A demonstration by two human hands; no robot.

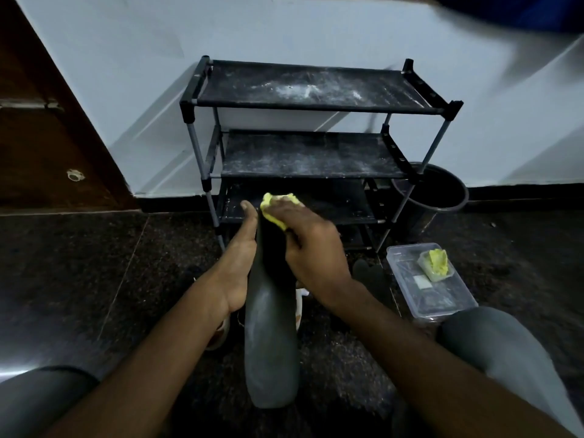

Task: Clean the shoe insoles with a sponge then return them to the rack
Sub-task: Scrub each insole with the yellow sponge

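Scrubbing step: right hand (pixel 311 259) grips sponge (pixel 278 207) on insole's (pixel 271 343) tip nearest rack (pixel 316 108), left hand (pixel 238 267) flat, bracing its edge; next, likely strokes away from rack.

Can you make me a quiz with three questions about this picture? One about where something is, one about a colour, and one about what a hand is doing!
1. Where is the black bucket?
A) right of the rack
B) on the top shelf
C) in a hand

2. What colour is the sponge on the insole?
A) red
B) yellow
C) blue

3. What is the right hand doing?
A) hanging idle
B) lifting the bucket
C) pressing the sponge on the insole

Answers:
1 A: the bucket stands on the floor by the rack's right legs.
2 B: it shows bright yellow.
3 C: its fingers curl over the sponge at the insole's far end.
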